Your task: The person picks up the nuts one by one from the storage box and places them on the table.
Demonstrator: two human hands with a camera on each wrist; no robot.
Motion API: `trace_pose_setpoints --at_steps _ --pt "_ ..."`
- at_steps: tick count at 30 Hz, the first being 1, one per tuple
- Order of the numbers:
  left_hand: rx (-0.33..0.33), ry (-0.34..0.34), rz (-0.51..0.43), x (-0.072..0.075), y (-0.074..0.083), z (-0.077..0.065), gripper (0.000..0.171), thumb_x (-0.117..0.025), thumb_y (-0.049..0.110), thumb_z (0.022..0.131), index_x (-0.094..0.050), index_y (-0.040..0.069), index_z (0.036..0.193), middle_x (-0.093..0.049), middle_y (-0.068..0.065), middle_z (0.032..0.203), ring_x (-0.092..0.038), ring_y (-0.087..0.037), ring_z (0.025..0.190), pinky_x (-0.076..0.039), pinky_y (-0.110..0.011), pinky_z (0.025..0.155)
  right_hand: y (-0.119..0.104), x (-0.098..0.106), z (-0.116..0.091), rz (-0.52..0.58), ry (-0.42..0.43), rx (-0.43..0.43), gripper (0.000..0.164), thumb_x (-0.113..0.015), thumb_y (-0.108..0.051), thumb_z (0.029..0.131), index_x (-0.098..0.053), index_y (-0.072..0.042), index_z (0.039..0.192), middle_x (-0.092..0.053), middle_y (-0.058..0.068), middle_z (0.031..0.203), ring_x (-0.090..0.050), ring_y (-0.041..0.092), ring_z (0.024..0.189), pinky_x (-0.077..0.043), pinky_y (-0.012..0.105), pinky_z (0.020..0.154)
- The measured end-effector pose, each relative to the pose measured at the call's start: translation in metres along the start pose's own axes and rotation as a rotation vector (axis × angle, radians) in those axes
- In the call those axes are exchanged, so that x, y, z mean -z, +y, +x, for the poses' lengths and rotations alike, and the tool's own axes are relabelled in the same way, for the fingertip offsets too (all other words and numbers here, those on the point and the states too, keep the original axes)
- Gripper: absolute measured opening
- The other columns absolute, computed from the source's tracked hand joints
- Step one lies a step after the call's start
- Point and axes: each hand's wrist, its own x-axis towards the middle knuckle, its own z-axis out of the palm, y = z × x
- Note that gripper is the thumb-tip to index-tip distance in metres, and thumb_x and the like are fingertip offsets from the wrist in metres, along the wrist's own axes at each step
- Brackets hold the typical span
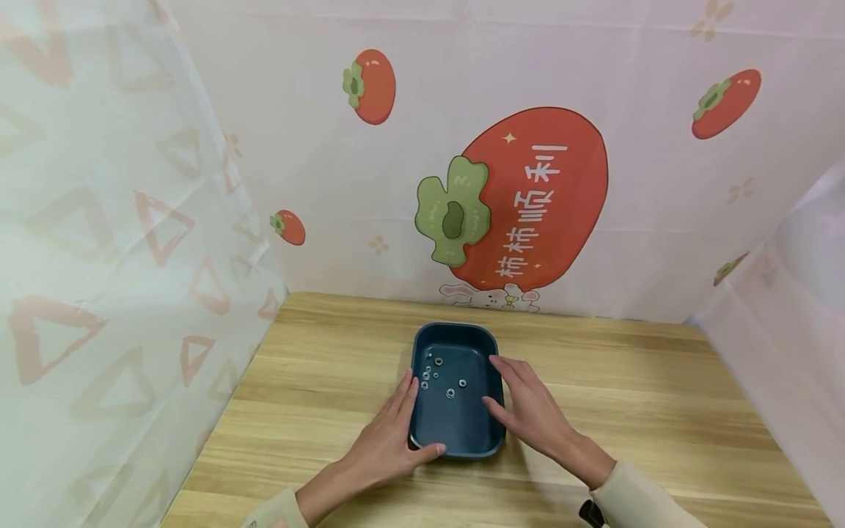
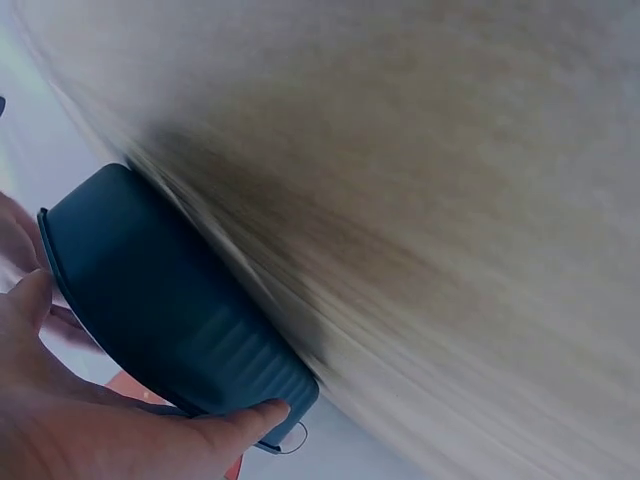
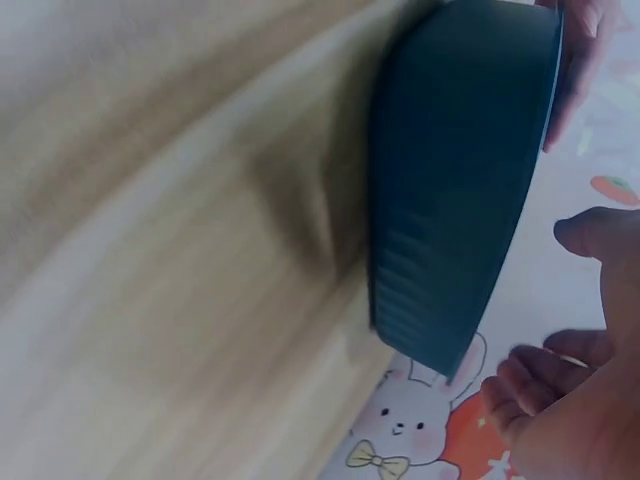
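A dark blue rectangular tray (image 1: 462, 429) sits on the wooden table, with several small metal nuts (image 1: 450, 393) lying inside, mostly toward its left wall. My left hand (image 1: 389, 440) rests against it, straight fingers along the left side and thumb at the near rim. In the left wrist view, fingers of that hand (image 2: 110, 430) touch the ribbed outer wall of the tray (image 2: 150, 290). My right hand (image 1: 538, 411) hovers at the right rim with fingers spread. From the right wrist view, a gap separates this right hand (image 3: 590, 400) from the tray wall (image 3: 450, 190).
The wooden table (image 1: 330, 345) extends on both sides of the tray. Behind it hangs a pale cloth (image 1: 330, 169) printed with persimmons and a rabbit. More printed cloth (image 1: 119, 257) closes the left side. A dark band (image 1: 592, 512) shows by the right sleeve.
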Motion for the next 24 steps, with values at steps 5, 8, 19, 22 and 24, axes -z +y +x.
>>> trace_pose_setpoints --at_steps 5,8,19,22,24 --pt "0.008 -0.007 0.030 -0.001 0.001 0.001 0.114 -0.069 0.066 0.094 -0.013 0.002 0.170 -0.002 -0.012 0.179 -0.020 -0.038 0.161 -0.034 -0.061 0.122 0.000 0.003 0.012 -0.048 -0.026 0.080 0.063 -0.089 -0.023 0.088 -0.065 0.002 0.140 -0.069 0.017 0.132 -0.066 0.030 0.119 -0.059 0.046 0.097" --pt "0.011 -0.007 0.048 -0.002 0.001 0.002 0.114 -0.067 0.067 0.094 -0.011 0.003 0.170 0.000 -0.012 0.179 -0.017 -0.036 0.162 -0.032 -0.059 0.123 -0.001 0.004 0.020 -0.045 -0.065 0.091 0.059 -0.089 -0.021 0.088 -0.067 0.003 0.137 -0.070 0.016 0.130 -0.067 0.029 0.116 -0.060 0.045 0.096" --pt "0.019 -0.003 0.128 -0.006 0.004 0.004 0.112 -0.065 0.067 0.096 -0.011 0.002 0.170 -0.001 -0.014 0.179 -0.013 -0.033 0.163 -0.030 -0.057 0.125 -0.006 -0.002 0.047 -0.097 -0.202 0.149 0.044 -0.086 -0.017 0.091 -0.073 0.003 0.127 -0.073 0.016 0.119 -0.071 0.026 0.103 -0.062 0.044 0.091" --pt "0.020 0.000 0.137 -0.007 0.005 0.004 0.112 -0.065 0.067 0.096 -0.012 0.002 0.170 -0.002 -0.013 0.179 -0.014 -0.033 0.163 -0.031 -0.056 0.125 -0.006 -0.004 0.052 -0.097 -0.244 0.148 0.042 -0.085 -0.017 0.092 -0.073 0.004 0.126 -0.074 0.017 0.116 -0.071 0.025 0.098 -0.063 0.043 0.088" --pt "0.019 0.002 0.145 -0.007 0.006 0.004 0.112 -0.065 0.067 0.096 -0.012 0.002 0.170 -0.002 -0.013 0.179 -0.015 -0.033 0.163 -0.032 -0.056 0.124 -0.005 -0.004 0.055 -0.096 -0.274 0.149 0.040 -0.084 -0.016 0.093 -0.073 0.004 0.126 -0.074 0.016 0.114 -0.071 0.024 0.096 -0.063 0.041 0.086"
